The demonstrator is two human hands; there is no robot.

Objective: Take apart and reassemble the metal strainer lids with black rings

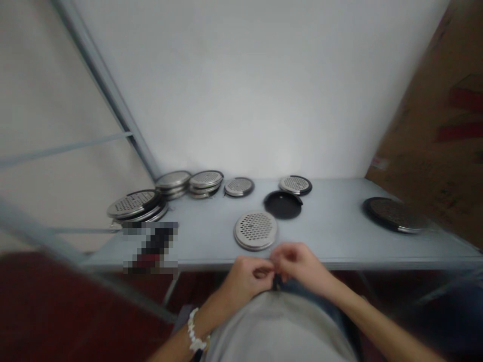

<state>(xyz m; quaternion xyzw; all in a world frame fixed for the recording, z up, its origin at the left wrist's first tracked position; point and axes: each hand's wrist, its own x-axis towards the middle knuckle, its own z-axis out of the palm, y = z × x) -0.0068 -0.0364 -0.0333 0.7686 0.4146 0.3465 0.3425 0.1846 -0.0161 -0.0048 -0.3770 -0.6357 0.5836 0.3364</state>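
My left hand point(251, 275) and my right hand point(298, 264) meet at the table's front edge, close to my body. Both have their fingers curled into a pinch, the fingertips nearly touching. Whatever lies between them is too small and blurred to name; something dark shows just below. Right behind the hands, a round metal disc with slotted holes point(255, 230) lies flat on the table. A black round dish-like piece point(283, 205) rests beyond it, a little to the right. Behind that lies a perforated disc with a partly black rim point(295, 184).
Stacked perforated discs point(138, 205) stand at the table's left end, with further stacks point(206, 182) along the back. A single disc point(239, 186) lies beside them. Another dark-rimmed disc point(392, 214) is at the right. A pixelated dark object point(156, 246) sits front left. Metal posts point(109, 95) frame the left side.
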